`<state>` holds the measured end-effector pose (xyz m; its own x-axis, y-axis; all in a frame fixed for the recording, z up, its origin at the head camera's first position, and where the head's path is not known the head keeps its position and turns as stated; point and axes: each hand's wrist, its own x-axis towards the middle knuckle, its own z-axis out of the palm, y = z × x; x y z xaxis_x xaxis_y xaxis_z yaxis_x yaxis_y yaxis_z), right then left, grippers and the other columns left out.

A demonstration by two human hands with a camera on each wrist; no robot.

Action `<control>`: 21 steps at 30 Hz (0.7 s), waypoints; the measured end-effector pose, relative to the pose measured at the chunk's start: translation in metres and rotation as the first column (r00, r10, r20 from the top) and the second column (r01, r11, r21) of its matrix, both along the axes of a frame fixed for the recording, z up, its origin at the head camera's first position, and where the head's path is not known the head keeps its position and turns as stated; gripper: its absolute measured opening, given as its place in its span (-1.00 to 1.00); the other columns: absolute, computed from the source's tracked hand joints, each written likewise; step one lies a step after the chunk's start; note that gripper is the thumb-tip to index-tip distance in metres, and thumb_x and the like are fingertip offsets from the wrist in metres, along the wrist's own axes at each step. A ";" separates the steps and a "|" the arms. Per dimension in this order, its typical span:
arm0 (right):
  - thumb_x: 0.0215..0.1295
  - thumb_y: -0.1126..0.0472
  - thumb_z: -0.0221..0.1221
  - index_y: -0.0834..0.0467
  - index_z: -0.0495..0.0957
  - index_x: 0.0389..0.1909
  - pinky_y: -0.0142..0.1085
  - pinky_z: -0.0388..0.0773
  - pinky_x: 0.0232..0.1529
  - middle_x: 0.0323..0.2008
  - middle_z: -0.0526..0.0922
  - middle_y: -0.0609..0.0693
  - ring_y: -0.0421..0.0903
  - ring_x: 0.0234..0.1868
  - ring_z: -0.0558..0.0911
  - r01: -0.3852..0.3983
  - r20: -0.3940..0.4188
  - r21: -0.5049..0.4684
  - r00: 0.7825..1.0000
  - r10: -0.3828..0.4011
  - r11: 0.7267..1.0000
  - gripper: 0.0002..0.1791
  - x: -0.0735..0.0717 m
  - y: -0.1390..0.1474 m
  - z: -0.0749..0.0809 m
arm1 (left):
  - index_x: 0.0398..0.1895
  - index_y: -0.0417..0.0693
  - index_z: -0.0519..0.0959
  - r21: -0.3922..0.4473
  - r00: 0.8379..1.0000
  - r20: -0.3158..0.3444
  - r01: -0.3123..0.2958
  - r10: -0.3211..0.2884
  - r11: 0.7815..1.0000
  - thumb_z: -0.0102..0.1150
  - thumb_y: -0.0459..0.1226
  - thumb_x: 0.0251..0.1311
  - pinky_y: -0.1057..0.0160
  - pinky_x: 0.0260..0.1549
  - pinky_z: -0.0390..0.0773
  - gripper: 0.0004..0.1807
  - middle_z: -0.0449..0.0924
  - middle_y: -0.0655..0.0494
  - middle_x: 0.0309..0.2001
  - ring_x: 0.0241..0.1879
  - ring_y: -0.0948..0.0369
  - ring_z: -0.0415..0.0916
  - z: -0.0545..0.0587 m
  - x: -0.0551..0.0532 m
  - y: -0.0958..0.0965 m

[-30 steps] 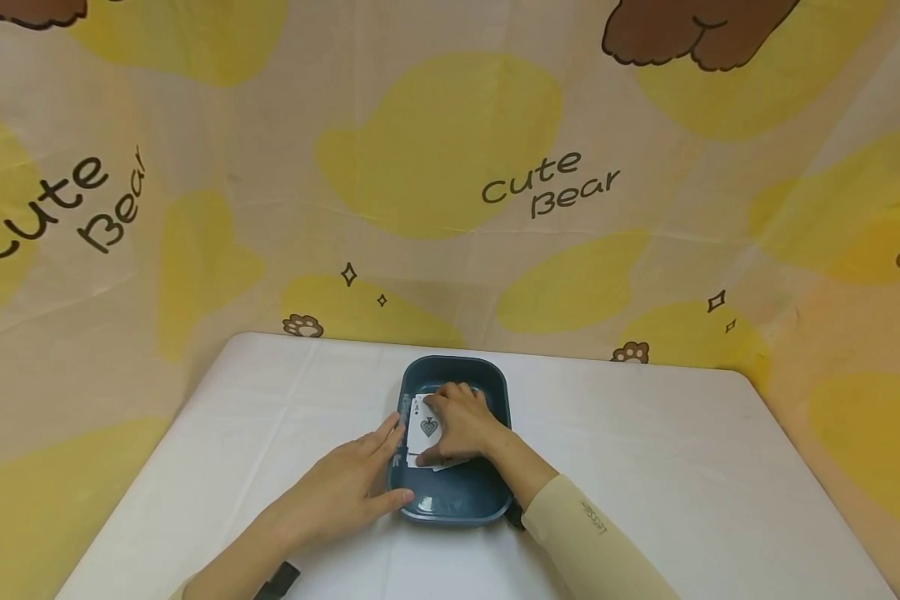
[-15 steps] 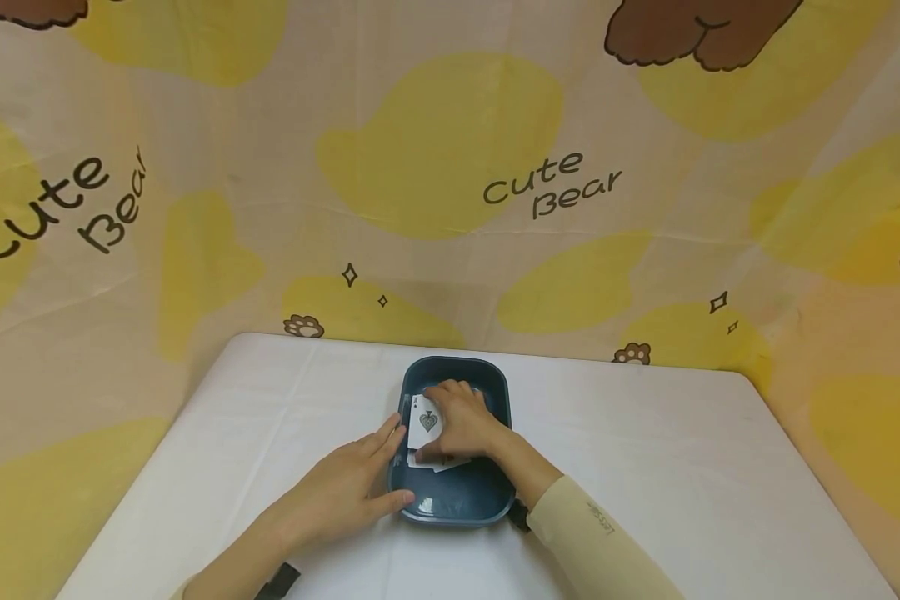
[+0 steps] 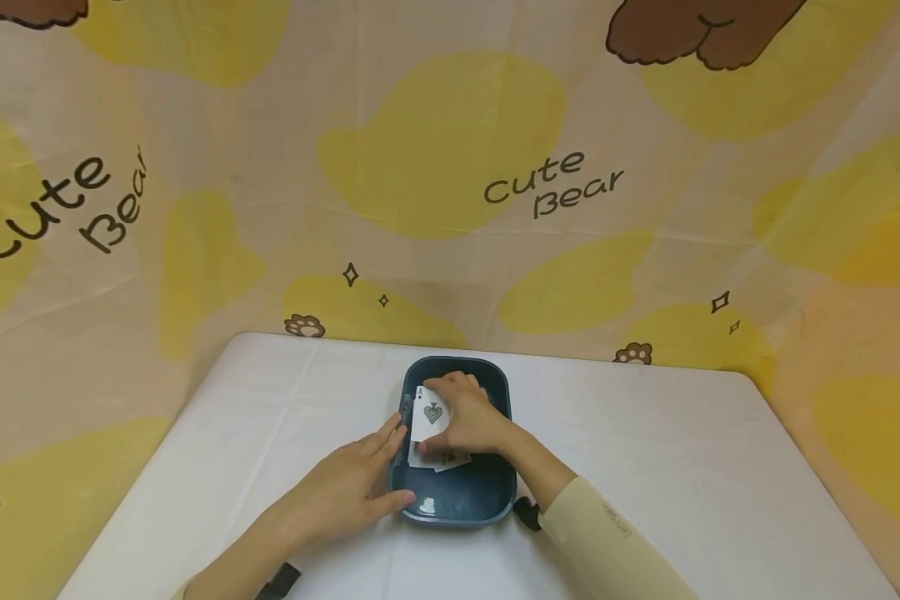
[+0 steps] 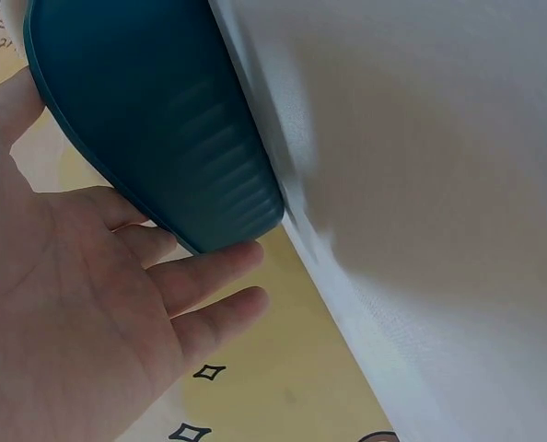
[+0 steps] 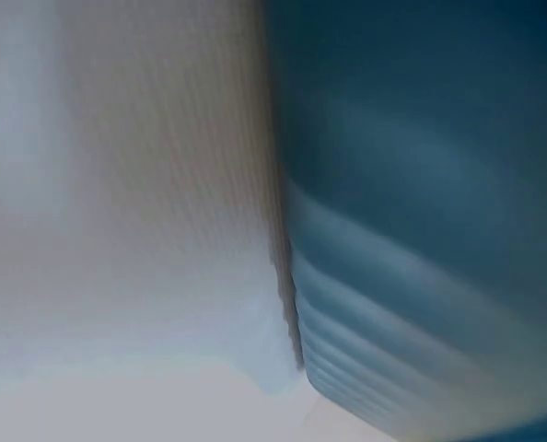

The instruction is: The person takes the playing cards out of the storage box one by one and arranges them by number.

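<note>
A dark blue tray stands on the white table. Inside it, at the left, is an ace of spades playing card, face up. My right hand reaches in and grips this card by its far and near edges between fingers and thumb. Below it lie more face-up cards, partly hidden by the hand. My left hand touches the tray's left side, its fingers fairly straight. The left wrist view shows these fingers along the tray's outer wall; the right hand is out of frame in the right wrist view.
Around the tray lies the white tabletop. Behind the table hangs a yellow patterned cloth. Each wrist wears a black device, such as the one near the tray's right side. The right wrist view shows the tray's ribbed side.
The right hand has lifted the ace a little and shifted it away and to the right, baring more of the cards beneath. The left hand and the tray stay in place.
</note>
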<state>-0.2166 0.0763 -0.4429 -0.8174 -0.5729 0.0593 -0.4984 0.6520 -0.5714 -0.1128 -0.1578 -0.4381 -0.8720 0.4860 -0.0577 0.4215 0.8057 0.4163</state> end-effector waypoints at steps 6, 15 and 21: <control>-0.07 -0.10 0.64 0.12 0.44 0.48 0.02 0.37 0.17 0.30 0.47 0.13 0.03 0.20 0.38 -0.002 0.020 -0.020 1.000 0.002 1.000 0.05 0.003 0.007 0.010 | 0.67 -0.11 0.13 0.003 1.000 0.000 -0.007 0.007 1.000 0.13 0.32 0.38 -0.21 0.40 0.35 0.02 -0.06 0.05 0.69 0.53 -0.12 0.24 0.001 0.000 0.001; -0.11 -0.08 0.65 0.17 0.45 0.46 0.08 0.42 0.16 0.34 0.47 0.13 0.06 0.25 0.37 0.009 0.018 -0.042 1.000 -0.008 0.999 0.06 0.006 0.020 0.021 | 0.67 -0.12 0.14 0.002 1.000 -0.016 -0.005 0.005 1.000 0.14 0.30 0.38 -0.21 0.39 0.37 0.01 -0.05 0.04 0.69 0.52 -0.12 0.25 0.000 0.000 0.001; -0.12 -0.04 0.67 0.20 0.45 0.45 0.02 0.45 0.12 0.32 0.47 0.13 0.07 0.27 0.36 0.011 0.008 -0.053 1.000 -0.011 0.999 0.06 0.006 0.029 0.028 | 0.67 -0.12 0.13 -0.003 1.000 -0.016 -0.010 0.010 1.000 0.15 0.31 0.38 -0.21 0.39 0.37 0.02 -0.04 0.02 0.69 0.52 -0.12 0.26 0.001 0.000 0.002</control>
